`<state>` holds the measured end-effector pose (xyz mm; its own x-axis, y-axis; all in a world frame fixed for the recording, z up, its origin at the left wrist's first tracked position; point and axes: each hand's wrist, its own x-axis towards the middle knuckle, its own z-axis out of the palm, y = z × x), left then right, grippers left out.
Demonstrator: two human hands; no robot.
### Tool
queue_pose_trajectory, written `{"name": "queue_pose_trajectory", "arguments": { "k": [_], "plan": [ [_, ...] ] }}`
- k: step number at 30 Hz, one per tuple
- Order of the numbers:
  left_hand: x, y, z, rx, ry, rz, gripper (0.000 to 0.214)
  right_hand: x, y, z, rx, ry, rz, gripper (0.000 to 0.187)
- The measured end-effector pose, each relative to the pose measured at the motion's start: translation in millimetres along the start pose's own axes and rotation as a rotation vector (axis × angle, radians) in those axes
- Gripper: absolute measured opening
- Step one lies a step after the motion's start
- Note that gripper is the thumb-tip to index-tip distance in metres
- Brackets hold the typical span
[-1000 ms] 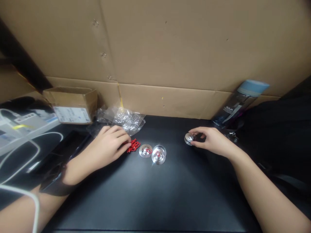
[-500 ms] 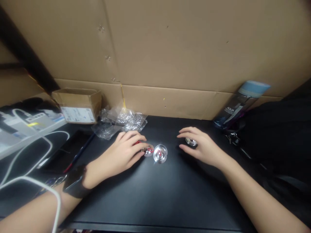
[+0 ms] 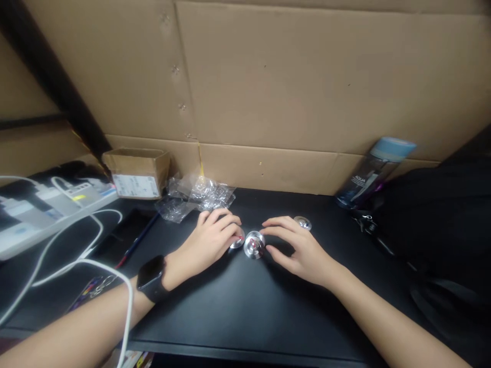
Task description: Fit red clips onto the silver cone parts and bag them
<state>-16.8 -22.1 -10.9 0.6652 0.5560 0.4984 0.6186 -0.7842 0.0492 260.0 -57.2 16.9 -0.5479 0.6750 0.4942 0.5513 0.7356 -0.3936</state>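
Observation:
My left hand [image 3: 213, 239] lies on the black table [image 3: 245, 312] with its fingers curled together, their tips pressing on a flat silver disc [image 3: 238, 238]. The red pieces seen earlier are hidden under it. A black watch [image 3: 151, 278] sits on that wrist. My right hand [image 3: 297, 249] rests just right of a shiny silver spool with a red centre [image 3: 253, 246]. Its fingers are apart, with index tip and thumb tip at the spool's right side. A second small silver disc [image 3: 303, 222] lies alone behind the right hand.
A cardboard wall [image 3: 291, 92] backs the table. A small cardboard box [image 3: 136, 171] and crumpled clear plastic bags [image 3: 199, 194] lie at the back left. White cables [image 3: 69, 240] and a power strip are on the left; a water bottle [image 3: 370, 171] and a black bag [image 3: 437, 214] on the right.
My right hand let go of the small silver disc and moved left to the spool. My left hand slid right over the red pieces onto the flat disc. The camera moved back a little.

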Motion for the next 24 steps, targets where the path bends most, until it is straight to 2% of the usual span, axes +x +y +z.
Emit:
{"name": "queue_pose_trajectory", "arguments": {
  "k": [4,7,11,15,18,21,24],
  "plan": [
    [-2,11,-6.2,-0.134,0.144,-0.038,0.008,6,-14,12,0.1,0.092,0.077,0.047],
    [-2,21,-7.5,-0.179,0.215,-0.004,0.007,9,-22,26,0.167,0.071,0.104,0.061],
    [-1,27,-7.4,-0.189,0.236,0.011,0.01,10,-26,36,0.223,0.071,0.156,0.047],
    [1,29,-6.4,-0.191,0.246,0.014,0.011,12,-30,36,0.194,0.067,0.148,0.051],
    [1,31,-7.1,-0.193,0.256,0.028,0.01,12,-33,34,0.108,0.037,0.141,0.043],
    [1,30,-10.2,-0.249,0.288,-0.076,0.011,11,-33,34,0.056,0.059,0.19,0.043],
    [2,24,-14.0,-0.388,0.194,-0.215,0.01,10,-31,32,0.068,0.114,0.223,0.047]
  ]
}}
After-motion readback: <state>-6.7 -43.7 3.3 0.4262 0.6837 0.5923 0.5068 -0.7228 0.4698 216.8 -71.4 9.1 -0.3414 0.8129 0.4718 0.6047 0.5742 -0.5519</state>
